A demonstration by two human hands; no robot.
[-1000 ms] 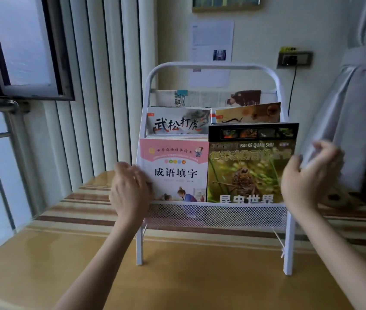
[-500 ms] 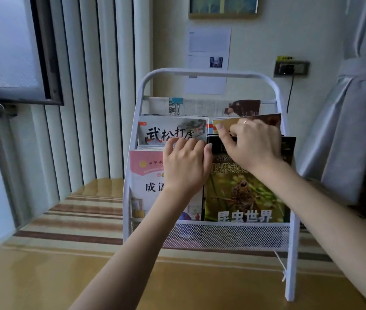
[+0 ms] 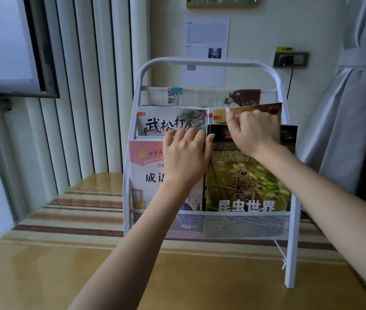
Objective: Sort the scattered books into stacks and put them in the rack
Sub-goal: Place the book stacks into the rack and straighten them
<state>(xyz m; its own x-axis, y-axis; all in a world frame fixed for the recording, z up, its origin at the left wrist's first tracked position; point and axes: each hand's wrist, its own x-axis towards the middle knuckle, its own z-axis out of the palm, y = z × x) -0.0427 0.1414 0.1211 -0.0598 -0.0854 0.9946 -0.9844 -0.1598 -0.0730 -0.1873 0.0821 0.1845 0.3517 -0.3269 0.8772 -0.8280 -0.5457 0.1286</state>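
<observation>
From the head camera, a white rack (image 3: 208, 61) stands on a striped table (image 3: 70, 220) with books upright in its tiers. In the rack's front tier, a pink book (image 3: 146, 173) sits on the left and an insect book (image 3: 247, 182) on the right, touching side by side. The left hand (image 3: 185, 157) lies over the pink book's top edge, fingers curled over it. The right hand (image 3: 252, 130) has curled fingers pinching a yellow book (image 3: 255, 108) in the middle tier, behind the insect book.
</observation>
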